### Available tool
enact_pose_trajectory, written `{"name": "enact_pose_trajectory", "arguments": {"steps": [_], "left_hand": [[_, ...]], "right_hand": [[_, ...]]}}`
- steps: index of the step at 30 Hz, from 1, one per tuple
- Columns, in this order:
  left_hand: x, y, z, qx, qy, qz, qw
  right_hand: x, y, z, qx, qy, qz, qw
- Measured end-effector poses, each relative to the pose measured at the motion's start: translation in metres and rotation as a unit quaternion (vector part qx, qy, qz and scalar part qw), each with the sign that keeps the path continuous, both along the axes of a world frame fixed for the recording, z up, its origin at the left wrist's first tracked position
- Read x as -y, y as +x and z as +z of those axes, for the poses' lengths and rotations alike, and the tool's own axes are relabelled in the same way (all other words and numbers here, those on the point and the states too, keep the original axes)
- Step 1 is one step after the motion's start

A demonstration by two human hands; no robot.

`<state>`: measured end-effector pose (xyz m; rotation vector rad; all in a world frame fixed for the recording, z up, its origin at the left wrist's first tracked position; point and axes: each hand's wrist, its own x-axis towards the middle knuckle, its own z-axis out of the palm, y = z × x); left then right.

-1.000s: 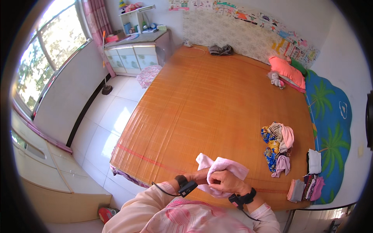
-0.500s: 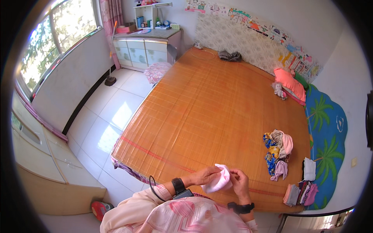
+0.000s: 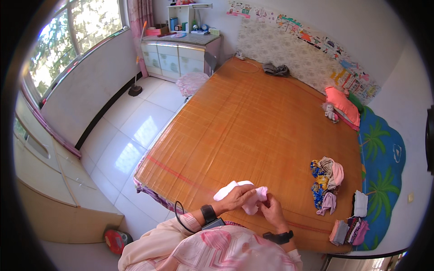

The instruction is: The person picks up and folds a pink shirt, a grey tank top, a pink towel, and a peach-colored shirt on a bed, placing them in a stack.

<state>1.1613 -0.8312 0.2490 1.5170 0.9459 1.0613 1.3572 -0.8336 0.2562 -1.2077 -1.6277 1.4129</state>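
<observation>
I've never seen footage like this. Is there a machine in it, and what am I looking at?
No machine does the work: these are a person's own bare hands, with a black wristband on each arm. The picture comes from a fisheye camera on the head, looking down, so straight edges bend. The left hand and right hand hold a pale pink cloth near the front of an orange-brown bed mat. To the right lie a loose clothes heap and folded clothes; farther back, a coral pillow.

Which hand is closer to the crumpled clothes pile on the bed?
Right: the right hand is left of the clothes pile; the left hand is farther left, on the pink cloth.
</observation>
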Motion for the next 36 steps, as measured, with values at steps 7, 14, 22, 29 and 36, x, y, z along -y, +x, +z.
{"name": "enact_pose_trajectory", "arguments": {"steps": [7,14,22,29,36], "left_hand": [[-0.015,-0.032,-0.006,0.098,-0.061,0.115,0.987],[-0.010,-0.012,0.008,-0.020,-0.017,-0.099,0.995],[-0.015,0.008,0.007,0.022,0.007,-0.029,0.999],[-0.020,0.002,-0.002,0.039,0.036,0.017,0.998],[-0.026,-0.005,0.015,0.030,-0.028,-0.055,0.998]], "right_hand": [[-0.009,0.015,0.008,0.183,0.198,0.085,0.959],[-0.011,0.004,0.020,0.010,0.022,-0.014,1.000],[-0.023,-0.020,0.040,-0.053,0.033,-0.042,0.997],[-0.031,-0.016,0.035,-0.078,0.053,-0.015,0.995],[-0.030,-0.014,0.039,-0.192,-0.076,-0.068,0.976]]}}
